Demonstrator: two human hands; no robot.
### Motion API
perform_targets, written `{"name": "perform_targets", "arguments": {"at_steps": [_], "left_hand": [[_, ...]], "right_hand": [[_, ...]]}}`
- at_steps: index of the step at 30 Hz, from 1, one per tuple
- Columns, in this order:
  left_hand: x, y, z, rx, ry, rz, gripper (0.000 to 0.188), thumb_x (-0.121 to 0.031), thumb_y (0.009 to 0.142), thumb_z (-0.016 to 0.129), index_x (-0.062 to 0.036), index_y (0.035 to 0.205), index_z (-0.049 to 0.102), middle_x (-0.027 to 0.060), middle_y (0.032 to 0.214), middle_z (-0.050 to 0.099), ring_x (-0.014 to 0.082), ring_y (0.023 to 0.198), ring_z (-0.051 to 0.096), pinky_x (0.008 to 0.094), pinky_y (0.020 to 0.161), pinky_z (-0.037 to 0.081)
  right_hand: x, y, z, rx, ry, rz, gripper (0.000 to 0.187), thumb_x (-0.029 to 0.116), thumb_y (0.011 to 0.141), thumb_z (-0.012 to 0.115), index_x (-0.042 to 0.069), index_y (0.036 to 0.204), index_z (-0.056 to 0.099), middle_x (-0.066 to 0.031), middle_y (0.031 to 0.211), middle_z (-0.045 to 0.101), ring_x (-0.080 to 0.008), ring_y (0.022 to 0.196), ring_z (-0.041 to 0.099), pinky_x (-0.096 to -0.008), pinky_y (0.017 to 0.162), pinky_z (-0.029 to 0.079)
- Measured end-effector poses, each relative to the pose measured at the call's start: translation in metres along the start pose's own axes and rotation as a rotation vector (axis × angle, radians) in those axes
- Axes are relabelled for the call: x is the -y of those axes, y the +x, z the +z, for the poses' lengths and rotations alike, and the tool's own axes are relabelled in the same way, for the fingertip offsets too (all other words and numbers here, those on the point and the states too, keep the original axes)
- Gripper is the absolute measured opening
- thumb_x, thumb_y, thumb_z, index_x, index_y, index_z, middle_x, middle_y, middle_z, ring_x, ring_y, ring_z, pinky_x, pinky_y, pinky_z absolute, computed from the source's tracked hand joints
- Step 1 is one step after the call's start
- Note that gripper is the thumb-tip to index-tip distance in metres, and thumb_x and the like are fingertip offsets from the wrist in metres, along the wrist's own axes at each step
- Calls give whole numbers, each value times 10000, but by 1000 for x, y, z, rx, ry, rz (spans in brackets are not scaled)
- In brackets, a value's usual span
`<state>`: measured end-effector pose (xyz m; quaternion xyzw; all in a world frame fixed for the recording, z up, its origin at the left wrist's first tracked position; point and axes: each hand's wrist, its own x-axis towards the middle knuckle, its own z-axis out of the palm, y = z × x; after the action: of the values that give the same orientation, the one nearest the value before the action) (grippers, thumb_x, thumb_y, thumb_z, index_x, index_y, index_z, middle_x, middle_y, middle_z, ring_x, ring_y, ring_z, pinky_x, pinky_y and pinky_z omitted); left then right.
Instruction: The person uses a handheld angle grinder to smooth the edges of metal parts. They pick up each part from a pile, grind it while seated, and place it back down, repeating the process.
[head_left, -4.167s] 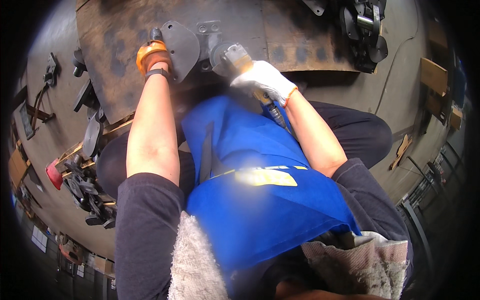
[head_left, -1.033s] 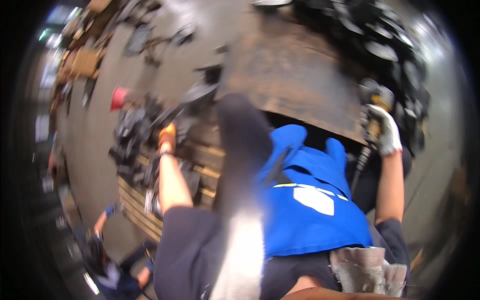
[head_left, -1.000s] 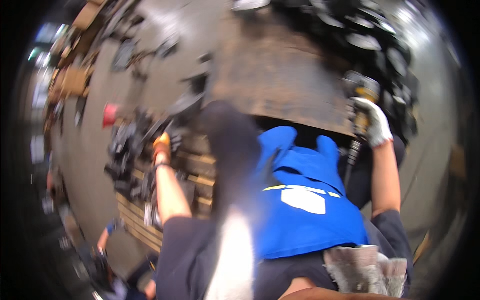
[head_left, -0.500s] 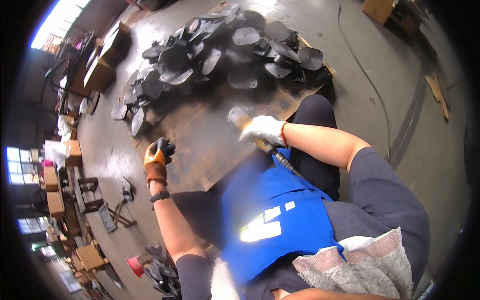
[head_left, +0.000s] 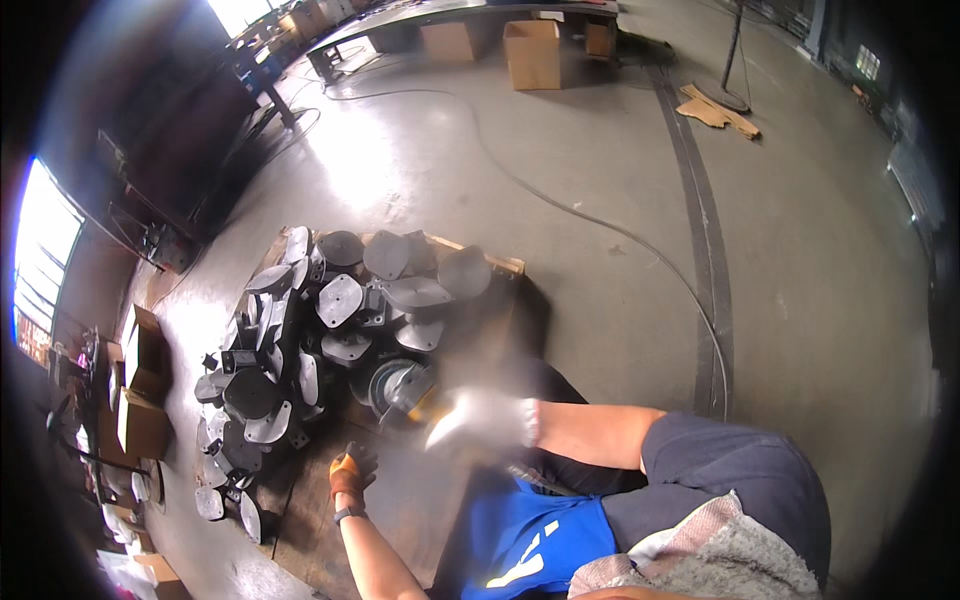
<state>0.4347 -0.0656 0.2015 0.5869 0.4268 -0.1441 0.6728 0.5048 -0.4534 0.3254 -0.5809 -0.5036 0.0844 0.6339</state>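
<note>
Head: grinder [head_left: 412, 395] inside right fingers [head_left: 452, 430]

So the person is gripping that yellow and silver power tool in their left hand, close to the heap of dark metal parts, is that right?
Not quite: the head view shows the yellow and silver power tool in the right hand, the white-gloved one, not the left. It is indeed close to the heap of dark metal parts.
</note>
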Motion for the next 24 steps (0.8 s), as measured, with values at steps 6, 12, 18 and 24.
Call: {"name": "perform_targets", "arguments": {"at_steps": [6,12,18,24], "left_hand": [[15,76,-53,-231,1185,726,468,-512,963,565,-122,1209,644,50,1070,734,160,871,691,310,698,543],[-68,63,2,-87,-362,69,407,-554,938,590,-197,1123,655,4,1089,723,143,838,651,312,697,512],[-97,86,-37,-559,-541,93,662,-589,902,609,-94,1338,554,98,1303,617,294,1132,614,449,964,510],[-115,136,-170,-1384,256,398,688,-650,720,752,-19,994,740,155,956,744,305,942,699,405,880,512]], "right_hand": [[61,20,-32,-434,948,835,295,70,763,722,-65,1016,649,-178,894,699,-261,751,696,-351,736,579],[61,45,-29,-444,758,955,313,23,707,698,-58,1000,625,-194,989,660,-287,867,673,-387,806,557],[59,63,-21,-468,696,1042,376,18,614,703,-63,970,613,-221,986,636,-326,853,668,-423,803,569],[53,73,-15,-513,677,1062,456,32,548,733,-63,969,590,-233,979,626,-352,881,659,-463,801,568]]}}
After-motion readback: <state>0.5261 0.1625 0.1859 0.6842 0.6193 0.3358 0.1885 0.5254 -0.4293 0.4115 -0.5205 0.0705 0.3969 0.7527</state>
